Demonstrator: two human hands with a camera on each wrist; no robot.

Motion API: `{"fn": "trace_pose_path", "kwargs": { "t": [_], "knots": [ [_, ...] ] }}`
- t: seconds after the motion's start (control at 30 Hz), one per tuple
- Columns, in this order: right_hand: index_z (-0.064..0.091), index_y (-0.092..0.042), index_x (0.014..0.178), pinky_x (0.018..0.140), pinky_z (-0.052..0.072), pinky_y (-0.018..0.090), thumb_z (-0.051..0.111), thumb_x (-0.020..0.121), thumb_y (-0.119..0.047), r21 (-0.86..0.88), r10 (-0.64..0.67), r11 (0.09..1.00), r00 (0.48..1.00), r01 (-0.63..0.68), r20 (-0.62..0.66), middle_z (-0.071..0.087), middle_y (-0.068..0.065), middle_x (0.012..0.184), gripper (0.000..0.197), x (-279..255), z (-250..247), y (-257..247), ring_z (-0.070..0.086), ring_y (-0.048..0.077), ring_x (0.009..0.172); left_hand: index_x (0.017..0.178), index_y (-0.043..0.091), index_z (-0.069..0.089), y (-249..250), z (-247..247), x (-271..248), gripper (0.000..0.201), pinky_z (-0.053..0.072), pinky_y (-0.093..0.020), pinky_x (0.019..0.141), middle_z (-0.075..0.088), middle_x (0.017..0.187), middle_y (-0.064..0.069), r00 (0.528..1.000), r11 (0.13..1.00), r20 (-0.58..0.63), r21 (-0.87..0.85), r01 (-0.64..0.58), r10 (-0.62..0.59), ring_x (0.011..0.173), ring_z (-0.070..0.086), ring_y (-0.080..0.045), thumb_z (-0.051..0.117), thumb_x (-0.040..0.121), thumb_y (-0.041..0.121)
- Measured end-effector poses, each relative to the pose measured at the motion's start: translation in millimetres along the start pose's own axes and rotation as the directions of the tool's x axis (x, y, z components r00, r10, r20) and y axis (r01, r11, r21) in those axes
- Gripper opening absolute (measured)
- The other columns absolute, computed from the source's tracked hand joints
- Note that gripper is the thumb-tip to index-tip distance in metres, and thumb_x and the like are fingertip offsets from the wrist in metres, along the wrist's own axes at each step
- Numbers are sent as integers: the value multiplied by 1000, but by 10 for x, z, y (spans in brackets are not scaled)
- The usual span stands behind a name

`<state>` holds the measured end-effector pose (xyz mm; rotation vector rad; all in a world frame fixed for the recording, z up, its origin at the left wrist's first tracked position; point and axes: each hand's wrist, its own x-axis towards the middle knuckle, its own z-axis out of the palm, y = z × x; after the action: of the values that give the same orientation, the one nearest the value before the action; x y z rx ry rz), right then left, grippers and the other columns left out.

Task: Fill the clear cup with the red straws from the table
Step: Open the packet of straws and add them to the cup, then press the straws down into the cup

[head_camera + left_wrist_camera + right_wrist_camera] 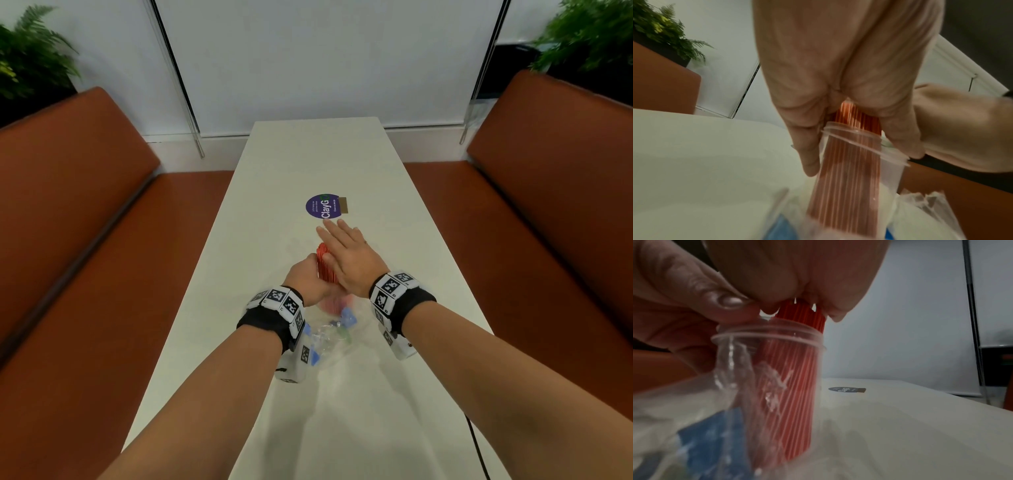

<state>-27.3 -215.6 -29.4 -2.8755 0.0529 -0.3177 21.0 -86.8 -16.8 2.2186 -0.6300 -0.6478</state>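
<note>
Left hand [310, 279]: curled around the red straws [325, 263] just above the cup's rim. Risk: a loosened grip lets the bundle fan out and spill.
Clear cup [768, 378]: upright on the worktop [342, 164] near its middle, straws standing inside, crinkled plastic bag [329, 337] beside it. Risk: light, likely to tip under sideways push.
Right hand [349, 255]: flat, fingers straight, palm on the straw tops. Risk: uneven pressing may buckle straws.

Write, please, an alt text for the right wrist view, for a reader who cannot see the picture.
A bundle of red straws stands in a clear cup on a white table, with the right hand resting on the straw tops. The left hand holds the bundle near the cup's rim; crumpled clear plastic with blue print lies beside it.
</note>
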Motion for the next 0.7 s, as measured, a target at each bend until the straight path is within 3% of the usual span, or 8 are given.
{"fn": "trace_pose_path", "kwargs": {
  "t": [0.07,0.13,0.27,0.53,0.63,0.7],
  "knots": [
    [24,-14,149,119,11,45,13,93,-44,-5,-14,1000,1000,14,5,18,7,159,65,-70,-10,14,12,30,148,115,10,53,2,6,10,56,46,-28,75,63,104,-2,1000,999,4,41,1,-2,92,59,-20,79,69,29],
    [23,-14,149,120,11,44,19,96,-40,-13,-41,999,996,42,76,18,6,159,59,-101,-10,13,9,29,148,114,8,53,8,15,17,52,48,-30,73,65,106,-6,1000,997,7,82,-7,7,91,61,-22,75,71,29],
    [21,-11,150,122,12,40,31,101,-28,-39,-37,998,991,42,130,17,7,160,52,-52,-45,-17,9,27,149,125,8,47,49,10,-28,62,48,-30,81,63,115,-9,1000,993,-8,121,-3,3,105,61,-26,75,74,29],
    [13,-7,150,122,9,40,29,101,-31,-99,38,995,969,-15,242,12,11,160,57,-13,-171,-116,7,26,149,130,9,43,144,-82,-199,71,47,-30,84,61,120,-9,1000,984,-10,177,-21,23,110,59,-26,79,72,27],
    [9,-9,151,121,6,42,30,101,-33,-7,80,997,984,-80,157,5,10,161,60,-88,-227,-113,3,25,149,133,6,39,192,-124,-334,73,47,-34,91,59,126,-13,999,984,-31,179,-18,24,117,57,-28,76,76,29],
    [17,-6,149,120,15,41,37,99,-32,115,155,981,988,-154,1,17,14,158,60,-171,-268,-108,14,29,147,139,3,35,231,-167,-484,77,44,-30,90,55,134,-15,998,985,-43,169,-32,40,121,55,-27,74,79,29]
  ]
}}
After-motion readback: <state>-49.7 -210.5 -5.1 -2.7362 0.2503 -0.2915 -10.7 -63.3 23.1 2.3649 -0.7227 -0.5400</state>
